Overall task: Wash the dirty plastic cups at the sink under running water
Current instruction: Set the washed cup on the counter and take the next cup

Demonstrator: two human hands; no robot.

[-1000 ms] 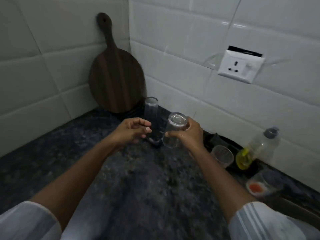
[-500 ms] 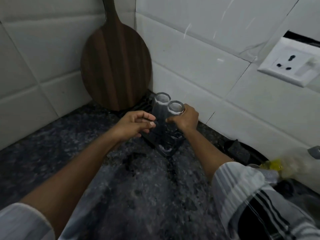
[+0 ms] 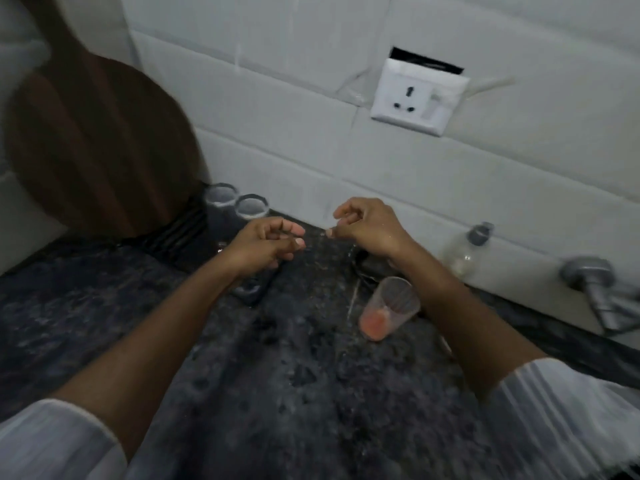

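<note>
Two clear plastic cups, one (image 3: 220, 198) beside the other (image 3: 251, 208), stand upside down on a dark rack in the counter's back corner. A third clear cup (image 3: 388, 308) with orange residue in its bottom stands upright on the dark counter (image 3: 277, 375), just left of my right forearm. My left hand (image 3: 265, 245) hovers to the right of the upturned cups, fingers loosely curled, holding nothing. My right hand (image 3: 369, 225) is wet, fingers loosely bent and apart, empty, above and behind the dirty cup.
A round wooden cutting board (image 3: 97, 150) leans in the corner behind the cups. A white wall socket (image 3: 417, 98) sits on the tiled wall. A clear bottle with a grey cap (image 3: 469, 247) stands by the wall, and a metal tap (image 3: 599, 289) juts out at the right.
My right hand let go of the clean cup, which stands upside down beside the first one. Both hands pulled back to the right, and the view swung right to show the dirty cup and tap.
</note>
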